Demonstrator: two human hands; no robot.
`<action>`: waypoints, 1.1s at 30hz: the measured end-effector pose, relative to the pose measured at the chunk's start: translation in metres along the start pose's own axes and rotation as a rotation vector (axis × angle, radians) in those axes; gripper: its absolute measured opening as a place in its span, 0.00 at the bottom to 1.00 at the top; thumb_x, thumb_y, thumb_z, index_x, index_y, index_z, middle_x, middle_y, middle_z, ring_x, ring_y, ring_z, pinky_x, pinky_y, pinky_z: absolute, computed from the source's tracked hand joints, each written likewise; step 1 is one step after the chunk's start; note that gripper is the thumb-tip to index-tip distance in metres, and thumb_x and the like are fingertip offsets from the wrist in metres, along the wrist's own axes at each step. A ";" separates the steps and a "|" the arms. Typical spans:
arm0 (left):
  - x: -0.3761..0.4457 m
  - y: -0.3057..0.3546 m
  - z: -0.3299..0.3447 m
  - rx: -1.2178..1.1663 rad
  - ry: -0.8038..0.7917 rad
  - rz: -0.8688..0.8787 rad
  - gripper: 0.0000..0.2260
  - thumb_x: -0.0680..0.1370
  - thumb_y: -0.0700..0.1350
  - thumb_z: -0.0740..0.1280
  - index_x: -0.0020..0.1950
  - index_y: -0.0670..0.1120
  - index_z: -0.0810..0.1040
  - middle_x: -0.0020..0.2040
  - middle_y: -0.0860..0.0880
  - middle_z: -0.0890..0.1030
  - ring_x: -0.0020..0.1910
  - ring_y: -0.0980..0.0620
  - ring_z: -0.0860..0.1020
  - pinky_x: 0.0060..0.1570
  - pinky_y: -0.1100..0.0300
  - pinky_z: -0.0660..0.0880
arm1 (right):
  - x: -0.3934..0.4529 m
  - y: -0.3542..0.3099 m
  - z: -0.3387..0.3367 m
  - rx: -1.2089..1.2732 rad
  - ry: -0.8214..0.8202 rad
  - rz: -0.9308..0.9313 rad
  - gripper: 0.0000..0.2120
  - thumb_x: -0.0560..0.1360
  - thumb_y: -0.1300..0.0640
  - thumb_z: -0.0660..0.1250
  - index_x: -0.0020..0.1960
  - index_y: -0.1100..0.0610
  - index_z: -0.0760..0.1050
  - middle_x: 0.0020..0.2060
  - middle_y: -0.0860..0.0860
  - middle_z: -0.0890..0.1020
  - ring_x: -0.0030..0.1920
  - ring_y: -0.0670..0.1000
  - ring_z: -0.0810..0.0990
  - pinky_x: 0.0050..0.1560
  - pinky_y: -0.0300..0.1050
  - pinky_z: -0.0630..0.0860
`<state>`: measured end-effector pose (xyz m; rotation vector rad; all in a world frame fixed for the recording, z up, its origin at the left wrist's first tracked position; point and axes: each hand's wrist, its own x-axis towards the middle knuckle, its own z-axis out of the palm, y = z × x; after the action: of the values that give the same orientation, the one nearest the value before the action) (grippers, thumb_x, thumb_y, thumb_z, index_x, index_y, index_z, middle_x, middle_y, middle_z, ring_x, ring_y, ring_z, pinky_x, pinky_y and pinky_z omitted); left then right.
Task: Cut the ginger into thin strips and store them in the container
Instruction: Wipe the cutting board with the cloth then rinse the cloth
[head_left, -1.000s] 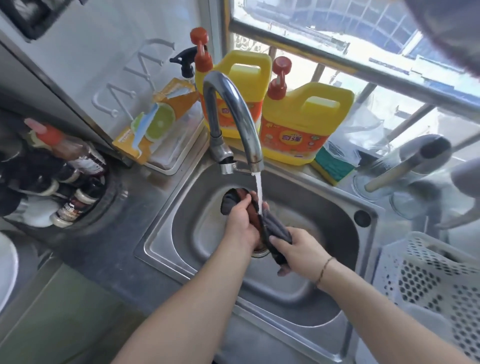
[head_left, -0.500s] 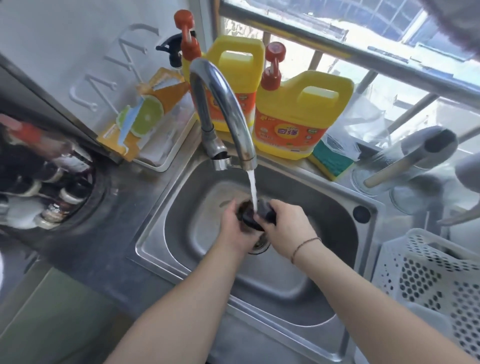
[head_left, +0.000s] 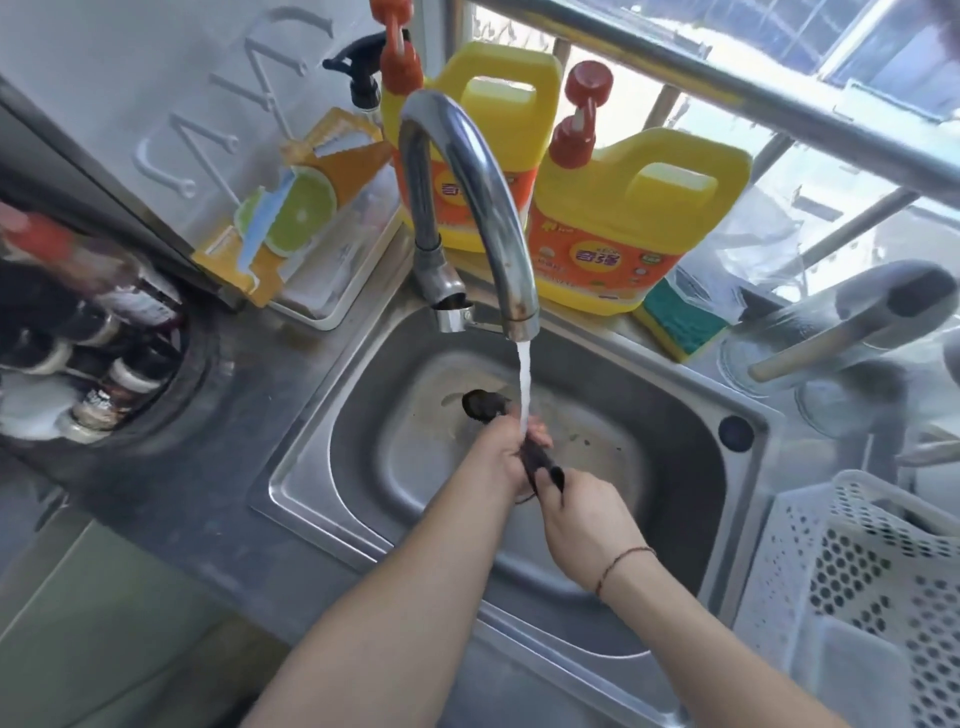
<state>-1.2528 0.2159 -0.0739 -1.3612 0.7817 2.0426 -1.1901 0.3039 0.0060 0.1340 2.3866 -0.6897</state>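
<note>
Both my hands are in the steel sink (head_left: 675, 441) under running water from the curved tap (head_left: 467, 171). They wring a dark wet cloth (head_left: 540, 462) twisted into a rope. My left hand (head_left: 498, 452) grips its upper part, with one end (head_left: 485, 405) sticking out beyond the fingers. My right hand (head_left: 587, 514) grips the lower end. The stream lands on my left hand's fingers. No ginger, knife or storage container is in view.
Two yellow detergent jugs (head_left: 618, 223) and a green sponge (head_left: 680, 317) stand behind the sink by the window. A white tray (head_left: 332, 280) with a lime-print pack sits at back left. Sauce bottles (head_left: 104, 332) crowd the left. A white perforated basket (head_left: 857, 582) stands at the right.
The cloth, bunched between both hands half a second ago, is now stretched and twisted. My right hand has pulled back toward me while the left stays under the stream.
</note>
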 end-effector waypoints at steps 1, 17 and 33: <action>0.003 0.001 0.000 0.062 0.023 0.035 0.20 0.88 0.43 0.49 0.36 0.45 0.63 0.25 0.49 0.68 0.14 0.58 0.65 0.16 0.68 0.64 | -0.004 0.001 0.000 -0.001 0.002 -0.005 0.19 0.83 0.50 0.52 0.34 0.51 0.63 0.32 0.48 0.73 0.37 0.57 0.70 0.37 0.45 0.60; 0.012 0.048 -0.033 -0.057 -0.188 0.372 0.13 0.85 0.50 0.58 0.48 0.45 0.77 0.32 0.49 0.75 0.31 0.52 0.77 0.37 0.58 0.77 | -0.003 -0.009 -0.042 0.238 -0.082 0.000 0.18 0.75 0.47 0.65 0.32 0.57 0.70 0.20 0.50 0.74 0.22 0.53 0.75 0.28 0.45 0.74; -0.004 0.000 -0.036 -0.500 -0.201 0.066 0.28 0.77 0.66 0.63 0.57 0.41 0.77 0.42 0.40 0.80 0.35 0.40 0.83 0.41 0.50 0.81 | 0.056 -0.008 -0.056 0.401 0.140 -0.105 0.06 0.76 0.60 0.66 0.46 0.50 0.80 0.36 0.48 0.85 0.31 0.46 0.83 0.38 0.42 0.79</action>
<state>-1.2299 0.1891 -0.0811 -1.3596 0.2342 2.4883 -1.2676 0.3213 0.0117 0.2335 2.3691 -1.2410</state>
